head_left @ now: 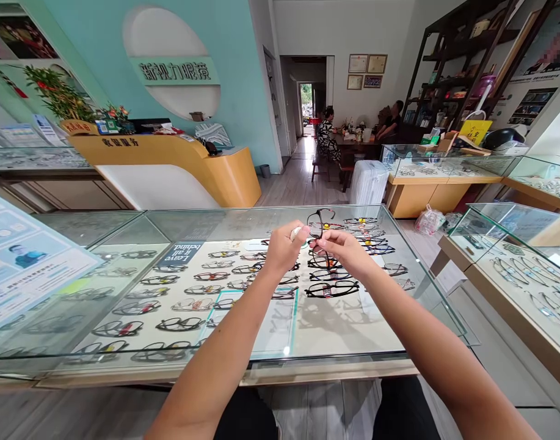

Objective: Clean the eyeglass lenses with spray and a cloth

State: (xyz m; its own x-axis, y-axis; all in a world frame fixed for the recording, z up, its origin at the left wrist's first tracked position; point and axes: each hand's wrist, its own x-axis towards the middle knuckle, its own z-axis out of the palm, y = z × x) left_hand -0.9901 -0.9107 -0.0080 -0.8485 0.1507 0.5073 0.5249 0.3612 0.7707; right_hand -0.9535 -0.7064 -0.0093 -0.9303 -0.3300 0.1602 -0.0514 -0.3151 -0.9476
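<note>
A pair of dark-framed eyeglasses [320, 216] is held up above the glass display counter, between both hands. My right hand [344, 249] is closed, its thumb and fingers pinching the lower part of the frame. Just left of it, my left hand [283, 247] is curled shut around a small white wad [297, 232], which looks like cloth or tissue, right beside the near lens. Whether the left fingers also grip the frame is hidden. Beneath the hands, rows of eyeglasses [332, 288] lie inside the glass-topped counter [348, 336].
A blue and white printed board [36, 263] leans over the counter's left end. Another glass case [518, 263] stands at the right. Beyond are a wrapped white suitcase [369, 182], a wooden reception desk [234, 177] and two people seated at a table [353, 139].
</note>
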